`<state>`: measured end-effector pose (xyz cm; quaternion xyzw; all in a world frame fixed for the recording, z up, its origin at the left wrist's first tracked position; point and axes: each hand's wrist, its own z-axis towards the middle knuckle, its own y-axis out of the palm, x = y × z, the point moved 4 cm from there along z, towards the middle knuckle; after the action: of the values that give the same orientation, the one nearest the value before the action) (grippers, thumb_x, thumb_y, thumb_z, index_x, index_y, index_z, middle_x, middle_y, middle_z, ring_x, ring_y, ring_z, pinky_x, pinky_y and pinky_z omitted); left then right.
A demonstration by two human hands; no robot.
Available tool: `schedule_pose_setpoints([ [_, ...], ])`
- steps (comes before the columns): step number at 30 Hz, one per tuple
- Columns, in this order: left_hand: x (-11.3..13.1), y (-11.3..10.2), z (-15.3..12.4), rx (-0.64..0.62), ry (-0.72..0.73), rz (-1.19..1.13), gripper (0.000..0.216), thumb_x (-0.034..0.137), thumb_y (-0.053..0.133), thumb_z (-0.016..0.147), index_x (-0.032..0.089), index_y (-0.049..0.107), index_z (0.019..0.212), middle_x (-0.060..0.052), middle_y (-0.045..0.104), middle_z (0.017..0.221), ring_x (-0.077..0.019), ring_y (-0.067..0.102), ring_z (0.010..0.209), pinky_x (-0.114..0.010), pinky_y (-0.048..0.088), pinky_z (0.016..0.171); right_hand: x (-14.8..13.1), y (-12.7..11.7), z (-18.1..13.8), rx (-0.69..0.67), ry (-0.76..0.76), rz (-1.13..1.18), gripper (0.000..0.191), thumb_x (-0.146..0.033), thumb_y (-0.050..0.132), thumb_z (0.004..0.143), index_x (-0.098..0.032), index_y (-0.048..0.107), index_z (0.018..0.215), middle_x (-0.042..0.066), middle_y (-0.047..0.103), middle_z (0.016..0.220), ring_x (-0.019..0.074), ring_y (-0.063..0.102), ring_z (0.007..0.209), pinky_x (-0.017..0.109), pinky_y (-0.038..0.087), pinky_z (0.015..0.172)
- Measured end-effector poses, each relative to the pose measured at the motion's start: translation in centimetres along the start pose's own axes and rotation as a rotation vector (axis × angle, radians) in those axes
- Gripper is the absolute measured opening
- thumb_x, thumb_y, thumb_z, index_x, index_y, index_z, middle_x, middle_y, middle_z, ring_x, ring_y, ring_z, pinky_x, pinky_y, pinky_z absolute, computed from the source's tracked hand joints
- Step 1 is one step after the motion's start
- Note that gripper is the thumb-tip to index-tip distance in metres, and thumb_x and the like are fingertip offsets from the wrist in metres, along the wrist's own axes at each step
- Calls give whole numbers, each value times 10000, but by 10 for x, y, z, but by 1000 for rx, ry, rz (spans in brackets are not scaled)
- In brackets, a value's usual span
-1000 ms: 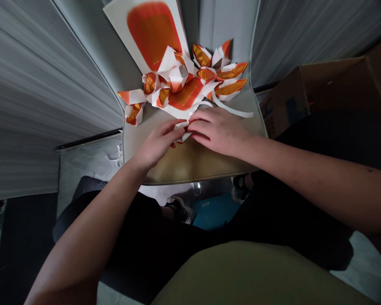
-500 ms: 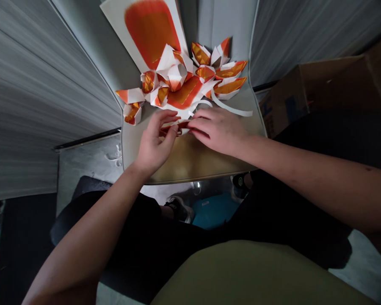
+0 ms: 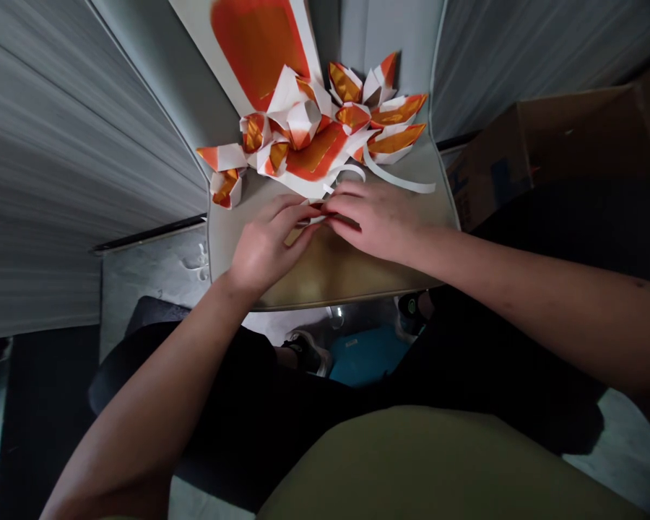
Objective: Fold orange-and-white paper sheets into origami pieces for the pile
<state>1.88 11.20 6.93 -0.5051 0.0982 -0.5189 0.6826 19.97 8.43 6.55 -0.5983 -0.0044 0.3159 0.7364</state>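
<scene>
My left hand [image 3: 265, 242] and my right hand [image 3: 376, 220] meet over a small piece of orange-and-white paper [image 3: 313, 217] on a little tan table [image 3: 325, 271]. Both sets of fingers pinch and press the paper against the tabletop; most of it is hidden under them. Just beyond the hands lies a heap of several folded orange-and-white paper shapes [image 3: 314, 130]. A flat white sheet with a big orange patch [image 3: 257, 43] lies behind the heap. A curled white paper strip [image 3: 398, 180] rests by my right hand.
A cardboard box [image 3: 547, 152] stands to the right of the table. Grey ribbed walls close in on the left and right. Below the table edge are my dark-trousered legs, shoes and a teal object [image 3: 365, 357] on the floor.
My left hand lifted and opened over the paper, showing its orange side, then came back down with its fingers pressed on it. The right hand stayed in place.
</scene>
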Motion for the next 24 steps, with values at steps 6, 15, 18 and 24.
schedule_pose_setpoints([
  [6, 1, -3, 1, 54, -3, 45, 140, 299, 663, 998, 232, 703, 1114, -36, 750, 1140, -184, 697, 1111, -323, 583, 950, -2, 0, 0, 11, 10, -38, 180, -264, 577, 999, -184, 652, 1142, 69, 690, 1108, 222, 634, 970, 347, 426, 803],
  [15, 3, -5, -1, 52, -1, 59, 150, 323, 654, 1004, 240, 726, 1106, -71, 739, 1155, -208, 708, 1100, -335, 588, 929, -3, 1, -1, 8, 54, -42, 193, -247, 544, 992, -203, 670, 1132, 74, 707, 1102, 245, 636, 988, 369, 441, 819],
  [18, 2, -4, -2, 15, -36, 74, 172, 354, 630, 1012, 250, 726, 1109, -73, 732, 1192, -212, 702, 1105, -355, 587, 943, -2, 1, -1, 18, 53, -16, 173, -239, 565, 981, -209, 682, 1104, 70, 710, 1075, 243, 633, 968, 368, 440, 805],
  [24, 0, -3, -1, -44, -65, 149, 219, 434, 636, 994, 279, 730, 1117, -68, 732, 1232, -251, 704, 1110, -425, 563, 970, -1, 3, -1, 12, 72, 2, 183, -209, 552, 977, -198, 688, 1100, 74, 695, 1079, 245, 630, 984, 372, 437, 815],
])
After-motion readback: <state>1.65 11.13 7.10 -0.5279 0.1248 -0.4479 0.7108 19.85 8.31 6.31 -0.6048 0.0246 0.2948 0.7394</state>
